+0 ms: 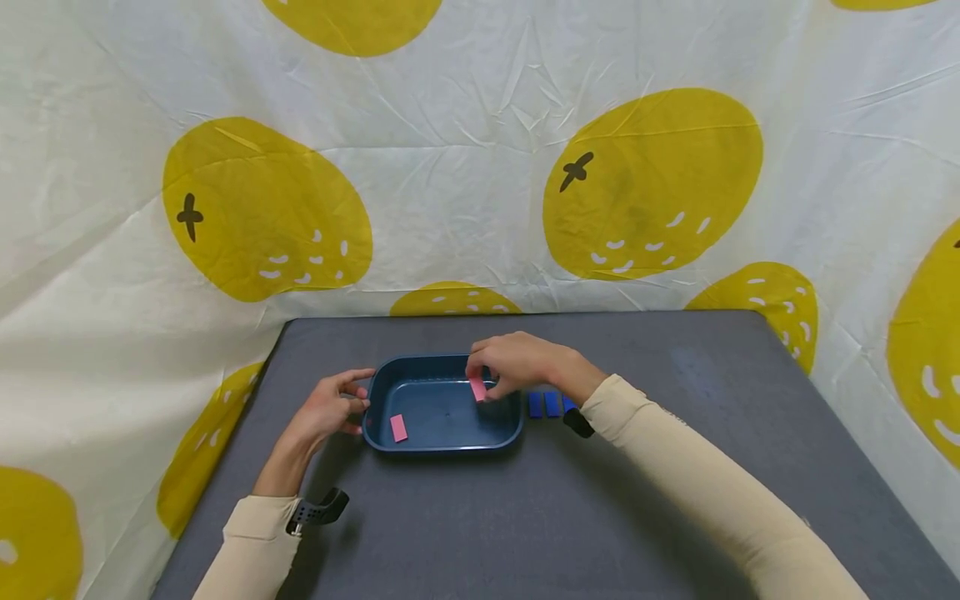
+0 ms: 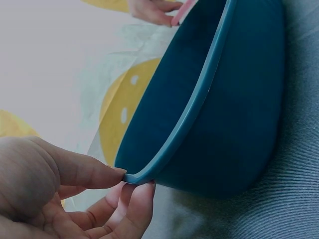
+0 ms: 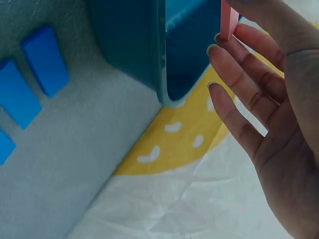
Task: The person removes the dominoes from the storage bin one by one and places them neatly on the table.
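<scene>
A dark blue plastic basin (image 1: 442,451) sits on the grey table. My left hand (image 1: 327,408) pinches its left rim between thumb and fingers, which shows closely in the left wrist view (image 2: 112,184). Over the basin's right part, my right hand (image 1: 517,362) pinches a small pink block (image 1: 477,389) between thumb and fingertips. In the right wrist view that pink block (image 3: 229,20) stands upright at the fingertips, its upper end out of frame. Another pink block (image 1: 398,428) lies on the basin floor at the left.
Several blue blocks (image 1: 552,404) lie in a row just right of the basin, partly under my right wrist. The grey table (image 1: 480,525) reaches back to a white curtain (image 1: 457,208) with yellow fruit prints.
</scene>
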Action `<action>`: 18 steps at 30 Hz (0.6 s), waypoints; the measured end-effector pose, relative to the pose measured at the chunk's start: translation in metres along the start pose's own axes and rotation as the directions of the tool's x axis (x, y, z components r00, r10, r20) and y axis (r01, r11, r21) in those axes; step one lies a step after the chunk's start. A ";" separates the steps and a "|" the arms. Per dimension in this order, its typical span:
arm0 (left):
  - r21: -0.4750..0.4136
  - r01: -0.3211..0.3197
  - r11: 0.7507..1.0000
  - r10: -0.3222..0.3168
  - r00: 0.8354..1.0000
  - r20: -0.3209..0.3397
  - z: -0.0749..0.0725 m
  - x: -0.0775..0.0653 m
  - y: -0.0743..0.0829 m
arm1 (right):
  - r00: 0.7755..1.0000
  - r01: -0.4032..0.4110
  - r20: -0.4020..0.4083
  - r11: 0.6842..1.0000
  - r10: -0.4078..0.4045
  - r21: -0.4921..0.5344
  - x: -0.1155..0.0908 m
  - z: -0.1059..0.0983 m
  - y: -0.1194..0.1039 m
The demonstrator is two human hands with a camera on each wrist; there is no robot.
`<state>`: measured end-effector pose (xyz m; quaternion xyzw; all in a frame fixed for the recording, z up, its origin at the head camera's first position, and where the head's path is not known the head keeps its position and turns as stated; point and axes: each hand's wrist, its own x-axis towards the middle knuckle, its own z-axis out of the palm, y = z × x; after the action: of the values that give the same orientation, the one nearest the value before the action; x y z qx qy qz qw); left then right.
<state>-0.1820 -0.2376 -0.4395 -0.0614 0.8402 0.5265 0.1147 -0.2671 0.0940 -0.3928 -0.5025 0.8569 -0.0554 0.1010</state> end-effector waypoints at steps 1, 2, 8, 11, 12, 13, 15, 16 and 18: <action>0.000 0.001 1.000 -0.001 1.000 0.001 0.000 0.000 0.000 | 1.000 0.001 -0.010 1.000 -0.001 0.004 -0.003 -0.001 0.001; -0.001 0.002 1.000 -0.002 1.000 0.003 0.000 0.000 0.000 | 1.000 0.003 -0.021 1.000 -0.003 0.009 -0.007 -0.002 0.002; 0.003 0.005 1.000 -0.005 1.000 0.002 0.000 0.000 0.000 | 0.998 -0.024 -0.056 1.000 0.025 0.014 -0.026 -0.005 0.009; 0.000 0.007 1.000 -0.007 1.000 0.000 0.001 -0.001 0.000 | 0.997 -0.048 -0.063 0.999 0.050 0.025 -0.036 -0.006 0.012; 0.001 0.006 1.000 -0.006 1.000 0.002 0.001 -0.001 0.000 | 0.996 -0.055 -0.065 0.998 0.057 0.031 -0.039 -0.006 0.014; 0.001 0.006 1.000 -0.006 1.000 0.002 0.001 -0.001 0.000 | 0.996 -0.061 -0.067 0.997 0.063 0.040 -0.043 -0.006 0.015; -0.001 0.006 1.000 -0.006 1.000 0.001 0.001 -0.001 0.000 | 0.994 -0.068 -0.077 0.996 0.072 0.052 -0.049 -0.005 0.018; 0.000 0.005 1.000 -0.005 1.000 0.001 0.001 -0.002 0.000 | 0.994 -0.075 -0.080 0.996 0.079 0.058 -0.052 -0.005 0.020; 0.003 0.004 1.000 -0.004 1.000 0.002 0.001 -0.002 0.000 | 0.992 -0.088 -0.086 0.994 0.094 0.070 -0.059 -0.004 0.023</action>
<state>-0.1802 -0.2368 -0.4393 -0.0622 0.8407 0.5251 0.1168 -0.2598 0.1566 -0.3863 -0.4564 0.8803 -0.1014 0.0814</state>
